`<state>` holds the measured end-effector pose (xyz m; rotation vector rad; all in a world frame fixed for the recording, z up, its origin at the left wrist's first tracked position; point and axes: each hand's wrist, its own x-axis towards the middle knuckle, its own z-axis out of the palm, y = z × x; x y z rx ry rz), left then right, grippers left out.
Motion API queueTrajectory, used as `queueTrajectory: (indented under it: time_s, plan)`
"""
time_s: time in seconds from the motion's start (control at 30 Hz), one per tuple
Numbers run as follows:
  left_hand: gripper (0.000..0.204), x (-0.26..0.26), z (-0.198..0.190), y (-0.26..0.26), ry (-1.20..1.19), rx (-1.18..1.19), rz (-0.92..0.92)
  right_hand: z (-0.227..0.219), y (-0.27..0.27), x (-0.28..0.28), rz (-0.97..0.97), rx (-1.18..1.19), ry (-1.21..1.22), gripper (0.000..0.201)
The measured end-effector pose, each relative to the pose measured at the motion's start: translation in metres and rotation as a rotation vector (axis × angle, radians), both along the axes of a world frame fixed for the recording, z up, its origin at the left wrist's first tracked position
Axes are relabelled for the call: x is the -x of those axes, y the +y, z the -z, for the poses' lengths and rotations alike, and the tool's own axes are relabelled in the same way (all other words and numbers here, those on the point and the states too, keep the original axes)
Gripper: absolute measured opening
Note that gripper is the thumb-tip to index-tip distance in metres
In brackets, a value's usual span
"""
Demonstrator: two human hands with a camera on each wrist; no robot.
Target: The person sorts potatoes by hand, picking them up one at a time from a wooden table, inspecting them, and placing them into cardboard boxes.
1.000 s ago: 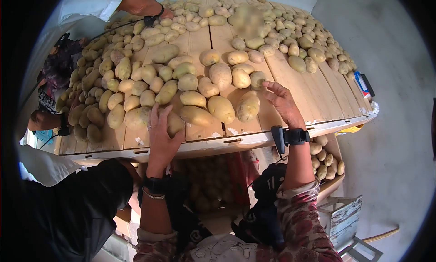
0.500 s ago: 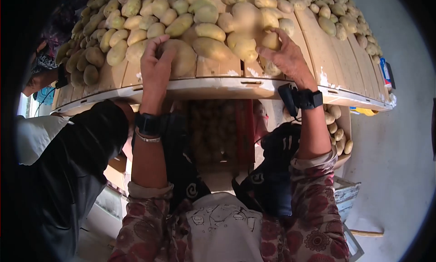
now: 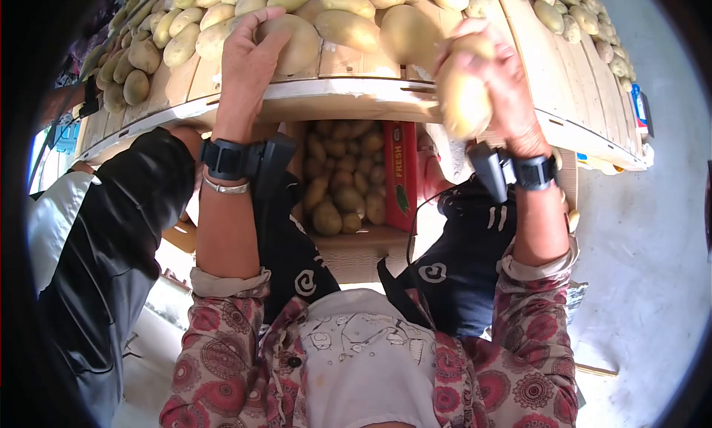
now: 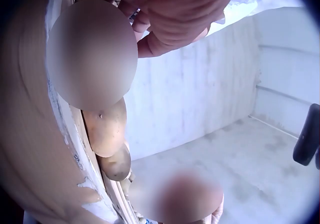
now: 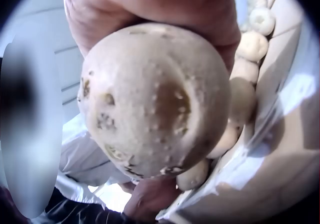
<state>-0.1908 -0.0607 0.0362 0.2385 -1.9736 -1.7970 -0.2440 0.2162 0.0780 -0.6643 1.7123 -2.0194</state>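
Observation:
In the head view my right hand (image 3: 504,83) grips a long pale potato (image 3: 463,98) above the table's front edge. The right wrist view shows one end of this potato (image 5: 150,103) up close, with dark blemishes, pits and a brownish hollow. My left hand (image 3: 248,61) has its thumb and fingers about the left end of another potato (image 3: 297,46), which lies on the boards close to the edge. That potato (image 4: 92,56) is blurred in the left wrist view, with the left fingers at its upper side. More potatoes (image 3: 347,30) lie between the hands.
Potatoes cover much of the slatted wooden table (image 3: 356,67). Below it, between the knees, stands a box with a red side (image 3: 400,172), full of potatoes (image 3: 348,198). Another person's dark-clad leg (image 3: 119,235) is at the left. A pale wall (image 3: 653,57) rises at the right.
The right hand has picked up a potato from the front row and moved it toward the body, past the table edge. The left hand stays at its potato. The head view has tilted down.

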Motion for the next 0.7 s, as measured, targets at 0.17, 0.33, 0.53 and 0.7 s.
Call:
queueTrajectory:
  time_s: [0.17,0.33,0.53,0.7]
  plan:
    - [0.030,-0.001,0.005,0.000,-0.004,0.067,-0.008,0.010,-0.039,-0.062,-0.280,-0.209,0.109,0.018]
    - [0.031,0.002,0.007,-0.002,0.011,0.086,-0.021,0.034,-0.043,-0.071,-0.510,-0.358,0.281,0.021]
    - [0.033,0.003,0.007,-0.002,0.020,0.101,-0.030,0.022,-0.034,-0.049,-0.570,-0.270,-0.115,0.028]
    - [0.034,0.007,0.011,-0.006,0.044,0.109,-0.087,0.007,0.002,0.024,-0.354,0.305,-0.221,0.036]
